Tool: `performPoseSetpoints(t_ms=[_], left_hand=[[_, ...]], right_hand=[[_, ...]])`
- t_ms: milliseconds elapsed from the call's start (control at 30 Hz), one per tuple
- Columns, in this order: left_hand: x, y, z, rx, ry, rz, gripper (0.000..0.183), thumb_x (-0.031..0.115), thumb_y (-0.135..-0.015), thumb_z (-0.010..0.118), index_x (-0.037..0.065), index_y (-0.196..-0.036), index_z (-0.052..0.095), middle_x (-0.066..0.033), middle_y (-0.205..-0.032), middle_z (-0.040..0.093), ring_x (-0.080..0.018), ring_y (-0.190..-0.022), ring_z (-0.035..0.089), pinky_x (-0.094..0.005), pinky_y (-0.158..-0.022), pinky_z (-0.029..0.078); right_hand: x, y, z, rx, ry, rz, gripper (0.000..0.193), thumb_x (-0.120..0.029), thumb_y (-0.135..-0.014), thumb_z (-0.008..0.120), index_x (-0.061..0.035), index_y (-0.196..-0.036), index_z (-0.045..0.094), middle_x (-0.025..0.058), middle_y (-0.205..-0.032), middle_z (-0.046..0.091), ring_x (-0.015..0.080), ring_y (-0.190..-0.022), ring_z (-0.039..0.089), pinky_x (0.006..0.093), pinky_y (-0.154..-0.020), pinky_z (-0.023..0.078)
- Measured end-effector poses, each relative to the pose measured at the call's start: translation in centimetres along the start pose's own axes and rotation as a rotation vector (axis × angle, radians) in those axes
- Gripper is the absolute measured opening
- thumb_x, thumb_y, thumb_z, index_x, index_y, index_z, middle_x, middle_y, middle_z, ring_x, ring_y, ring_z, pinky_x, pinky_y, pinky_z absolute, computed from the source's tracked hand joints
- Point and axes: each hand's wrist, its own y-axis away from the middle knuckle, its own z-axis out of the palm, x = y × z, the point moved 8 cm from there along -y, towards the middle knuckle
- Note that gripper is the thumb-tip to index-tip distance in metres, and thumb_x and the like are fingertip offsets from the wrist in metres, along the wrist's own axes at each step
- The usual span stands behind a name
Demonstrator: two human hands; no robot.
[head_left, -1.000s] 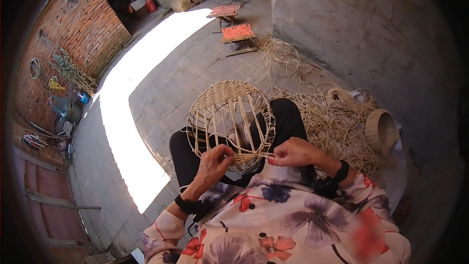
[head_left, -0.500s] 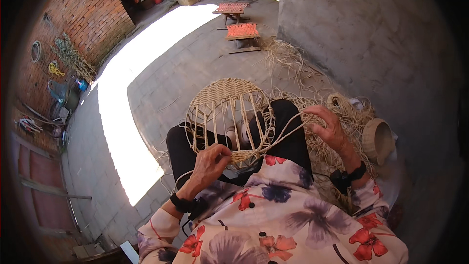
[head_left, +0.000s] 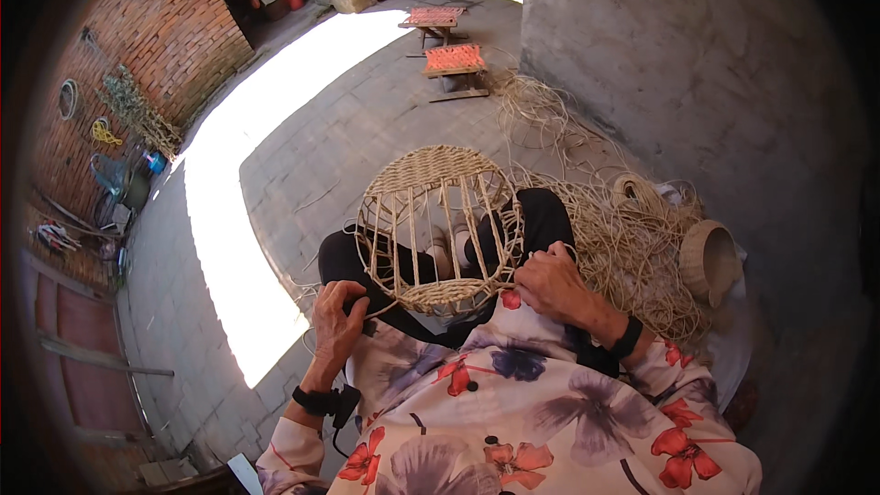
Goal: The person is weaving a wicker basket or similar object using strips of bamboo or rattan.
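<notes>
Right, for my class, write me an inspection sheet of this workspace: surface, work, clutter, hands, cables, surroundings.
Surface: grey paved floor, partly sunlit.
Job's things: round frame over the legs; densely woven at far and near ends, open between.
Clutter: tangled cord and a basket at right.
Hands: left hand near frame's left, strand reaching it; right hand near its right; grips unclear.
Cables: thin dark cable by left wristband.
Surroundings: brick wall left, grey wall right, red-topped stools ahead.
</notes>
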Motion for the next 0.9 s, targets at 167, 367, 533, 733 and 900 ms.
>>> performPoseSetpoints(t_ms=[167,367,533,733,900], left_hand=[[0.1,0.7,0.0,-0.037,-0.112,0.024,0.015,0.013,-0.078,0.073,0.008,-0.091,0.067,-0.0064,-0.088,0.062,-0.0266,-0.089,0.058,-0.0396,-0.084,0.043],[2.0,1.1,0.8,-0.032,-0.265,0.209,0.021,0.017,-0.074,0.077,0.012,-0.092,0.068,-0.0022,-0.088,0.062,-0.0250,-0.088,0.056,-0.0385,-0.081,0.040],[3.2,1.3,1.5,-0.086,-0.281,0.233,0.024,0.019,-0.072,0.078,0.013,-0.093,0.067,-0.0021,-0.086,0.061,-0.0239,-0.086,0.055,-0.0383,-0.080,0.038],[4.2,0.9,2.1,-0.083,-0.266,0.272,0.019,0.017,-0.075,0.076,0.013,-0.092,0.068,-0.0025,-0.084,0.061,-0.0234,-0.086,0.055,-0.0378,-0.080,0.037],[3.7,1.2,2.5,-0.112,-0.283,0.231,0.011,0.013,-0.079,0.072,0.011,-0.089,0.068,-0.0034,-0.084,0.064,-0.0235,-0.085,0.055,-0.0376,-0.080,0.037]], right_hand=[[-0.1,0.4,-1.3,0.094,-0.031,-0.003,0.015,-0.017,-0.076,0.070,-0.0098,-0.071,0.057,0.0062,-0.066,0.058,0.0248,-0.070,0.057,0.0423,-0.075,0.038],[-0.1,0.3,-3.5,0.111,0.196,0.087,0.015,-0.015,-0.068,0.071,-0.0089,-0.071,0.057,0.0080,-0.084,0.057,0.0254,-0.089,0.055,0.0440,-0.083,0.037],[9.3,4.9,-6.0,0.215,0.395,0.325,0.012,-0.012,-0.068,0.069,-0.0062,-0.073,0.059,0.0111,-0.092,0.054,0.0278,-0.097,0.052,0.0486,-0.093,0.036],[21.3,13.5,-4.0,-0.422,0.674,0.800,0.023,-0.013,-0.077,0.065,-0.0043,-0.098,0.072,0.0148,-0.104,0.061,0.0321,-0.105,0.053,0.0479,-0.094,0.040],[8.7,2.0,-6.8,-0.019,-0.903,0.550,0.030,-0.009,-0.079,0.067,-0.0047,-0.108,0.070,0.0112,-0.100,0.065,0.0260,-0.100,0.058,0.0383,-0.090,0.045]])
